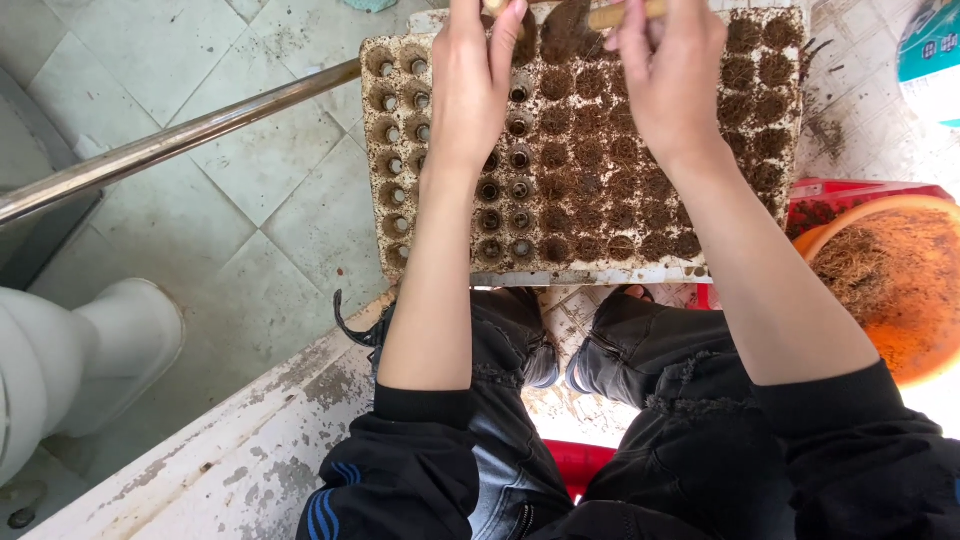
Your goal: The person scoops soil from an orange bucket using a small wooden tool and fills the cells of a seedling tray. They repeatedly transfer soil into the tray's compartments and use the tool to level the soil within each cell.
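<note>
**Fingers bunched over the far rows of the seedling tray**

Head view: the fingers [505, 40] of my left hand [470, 85] are curled together, tips pressed down at the far end of the seedling tray [385, 265]; whether they pinch anything I cannot tell, since the tips run out at the top edge. My right hand [668, 75] is closed around a pale wooden stick [628, 14], which lies crosswise above the far edge of the tray. A dark clump of fibre [565, 30] sits between the two hands, just beside the stick.

The tray lies lengthwise away from me, resting above my knees. Its cells on the right side are packed with brown coir, those in the two columns under my left forearm show dark open holes with a pale plug in each, and the leftmost columns hold small pale plugs too.

To the right of the tray, close by, stands an orange bowl [850, 225] heaped with loose brown fibre, with a red crate [865, 190] behind it. To the left of the tray a metal rail [180, 140] runs slantwise over the tiled floor [270, 200]. Nearer me than the tray are my dark jeans [640, 360], and a worn white ledge [240, 450].
</note>
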